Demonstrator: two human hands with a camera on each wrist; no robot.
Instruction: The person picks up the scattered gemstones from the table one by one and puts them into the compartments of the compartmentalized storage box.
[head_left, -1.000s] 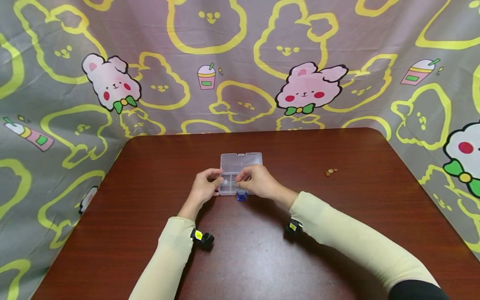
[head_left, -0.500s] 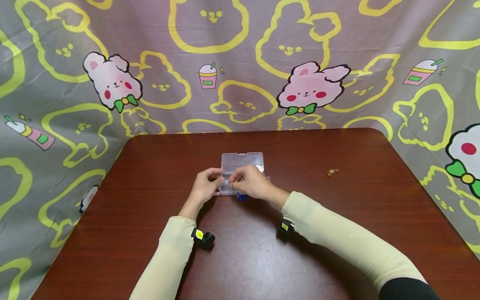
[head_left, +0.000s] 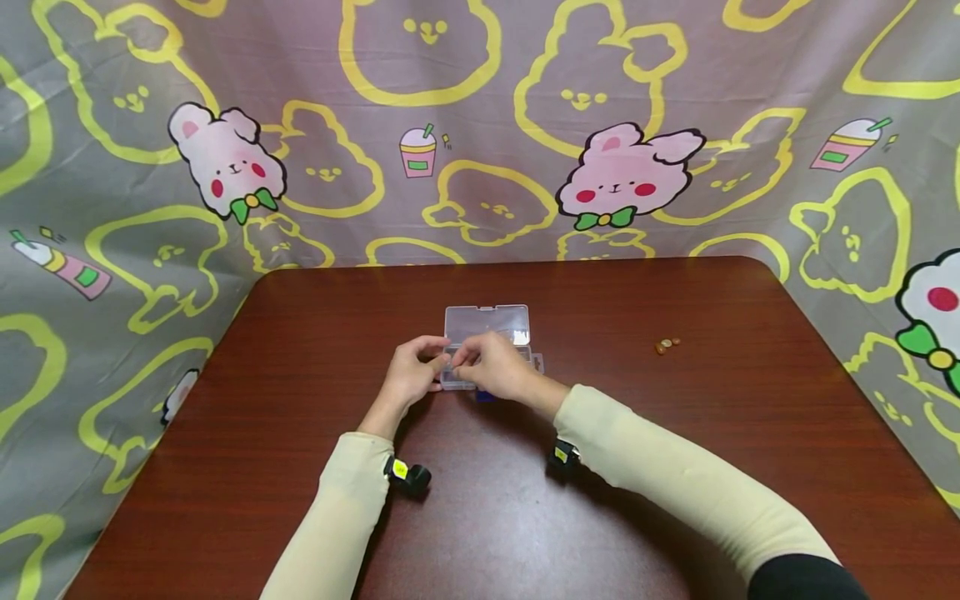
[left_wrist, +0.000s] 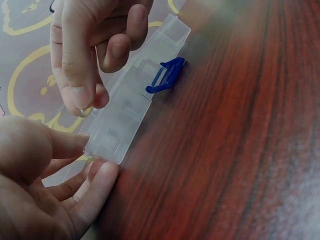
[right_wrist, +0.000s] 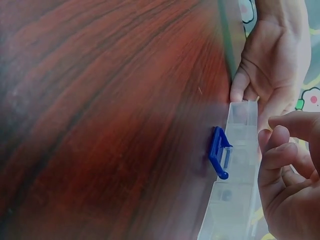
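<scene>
A clear plastic compartment box (head_left: 486,323) stands on the table with its lid raised and its blue latch (left_wrist: 167,76) hanging down at the front. My left hand (head_left: 413,367) grips the box's left end between thumb and fingers. Over the left compartments is my right hand (head_left: 495,364), its thumb and finger pinching a small, clear, slightly yellowish bead (left_wrist: 85,112). In the right wrist view, the fingers hide that bead. A dark speck shows through the box's front wall there; what it is, I cannot tell.
Several small brown and pale bead-like pieces (head_left: 666,344) lie to the right on the dark wooden table (head_left: 600,300). Behind the table hangs a patterned curtain (head_left: 495,108). Black wrist cameras are strapped to both forearms.
My right hand has moved left across the box, from the middle to the left compartments, with its fingertips still pinched. My left hand has stayed at the left end.
</scene>
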